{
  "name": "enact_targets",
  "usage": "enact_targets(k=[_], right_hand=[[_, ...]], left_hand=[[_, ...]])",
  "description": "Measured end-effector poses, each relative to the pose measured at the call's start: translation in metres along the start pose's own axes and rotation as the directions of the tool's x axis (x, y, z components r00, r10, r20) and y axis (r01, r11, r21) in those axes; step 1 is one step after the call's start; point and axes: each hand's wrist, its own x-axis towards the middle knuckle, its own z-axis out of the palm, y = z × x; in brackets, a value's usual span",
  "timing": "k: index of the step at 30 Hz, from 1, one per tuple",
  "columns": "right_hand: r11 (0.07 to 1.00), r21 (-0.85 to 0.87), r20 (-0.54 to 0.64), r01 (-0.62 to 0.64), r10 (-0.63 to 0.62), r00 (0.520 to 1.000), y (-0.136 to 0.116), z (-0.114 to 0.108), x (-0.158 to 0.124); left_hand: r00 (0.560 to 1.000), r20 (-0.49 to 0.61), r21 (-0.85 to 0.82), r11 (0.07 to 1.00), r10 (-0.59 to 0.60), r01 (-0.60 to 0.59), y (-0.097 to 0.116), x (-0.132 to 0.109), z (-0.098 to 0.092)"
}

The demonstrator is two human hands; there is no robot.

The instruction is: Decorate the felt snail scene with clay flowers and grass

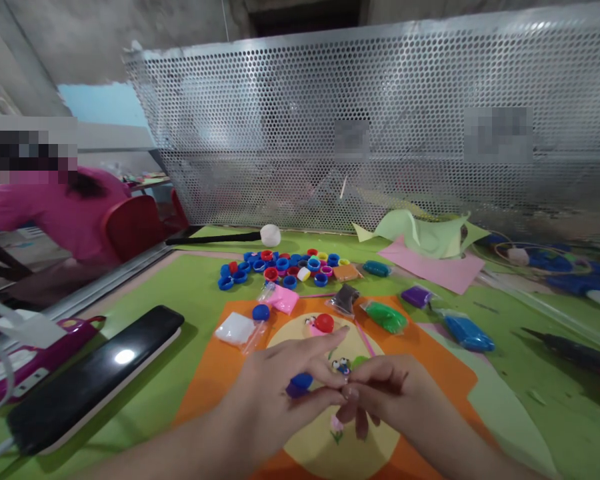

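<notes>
Both my hands meet low in the middle, over a pale yellow disc (325, 447) lying on an orange sheet (215, 380). My left hand (280, 390) has its forefinger stretched forward and its other fingers pinching at something small where they touch my right hand (385, 393), whose fingers are curled in a pinch; what they hold is too small to name. A blue bottle cap (300, 383) sits under my left fingers. A red cap (324, 323) and small clay figures (341, 365) rest on the disc.
Bags of modelling clay lie around: white (235, 328), pink (285, 298), green (386, 316), blue (467, 331), purple (416, 295). A pile of several bottle caps (285, 265) sits behind. A black phone (90, 377) lies at left. A perforated metal screen (380, 120) backs the table. A person in pink (55, 207) sits at left.
</notes>
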Motion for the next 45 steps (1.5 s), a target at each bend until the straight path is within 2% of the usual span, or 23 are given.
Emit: enact_targets(k=[3, 6, 8, 11, 13, 16, 21, 26, 30, 37, 41, 45], right_hand=[[0.999, -0.043, -0.007, -0.027, 0.027, 1.0, -0.002, 0.0, 0.0], [0.997, -0.078, -0.069, -0.007, 0.002, 0.998, -0.005, 0.001, 0.0], [0.998, -0.067, -0.092, 0.008, -0.015, 0.996, -0.005, 0.001, 0.0], [0.999, 0.01, -0.047, -0.031, 0.031, 0.998, -0.004, 0.004, -0.002], [0.996, 0.054, -0.031, -0.071, 0.073, 0.997, -0.003, 0.006, -0.004], [0.993, 0.058, -0.08, -0.098, 0.103, 0.991, -0.002, 0.011, -0.008], [0.997, 0.034, -0.215, -0.063, 0.068, 0.974, -0.001, 0.013, -0.008], [0.998, 0.058, -0.253, 0.002, 0.013, 0.967, -0.003, 0.013, -0.005], [0.999, 0.035, -0.269, -0.028, 0.036, 0.962, -0.005, 0.009, 0.0], [0.982, -0.176, -0.178, -0.07, 0.038, 0.983, -0.001, 0.01, -0.003], [0.981, -0.192, -0.084, -0.022, 0.006, 0.996, -0.002, 0.013, -0.007], [0.984, -0.18, -0.013, 0.014, -0.016, 1.0, -0.006, 0.012, -0.01]], left_hand=[[0.998, -0.022, 0.048, 0.998, 0.052, -0.051, 0.003, 0.001, 0.0], [0.988, -0.057, 0.148, 0.98, 0.143, -0.133, 0.006, 0.004, -0.002], [0.977, -0.08, 0.266, 0.948, 0.2, -0.172, 0.008, 0.005, -0.002], [0.96, -0.085, 0.411, 0.887, 0.269, -0.212, 0.01, 0.004, -0.001], [0.948, -0.074, 0.476, 0.846, 0.311, -0.24, 0.01, 0.001, 0.0], [0.934, -0.063, 0.543, 0.797, 0.352, -0.264, 0.01, -0.002, 0.002], [0.943, -0.059, 0.55, 0.799, 0.329, -0.245, 0.006, -0.004, 0.005], [0.948, -0.117, 0.505, 0.84, 0.295, -0.199, 0.005, -0.002, 0.006], [0.968, -0.114, 0.471, 0.87, 0.222, -0.144, 0.005, 0.003, 0.004], [0.976, -0.085, 0.393, 0.907, 0.199, -0.151, -0.004, 0.001, 0.008], [0.972, -0.087, 0.4, 0.901, 0.22, -0.168, -0.002, 0.001, 0.006], [0.949, -0.11, 0.423, 0.878, 0.297, -0.226, 0.001, 0.006, -0.001]])
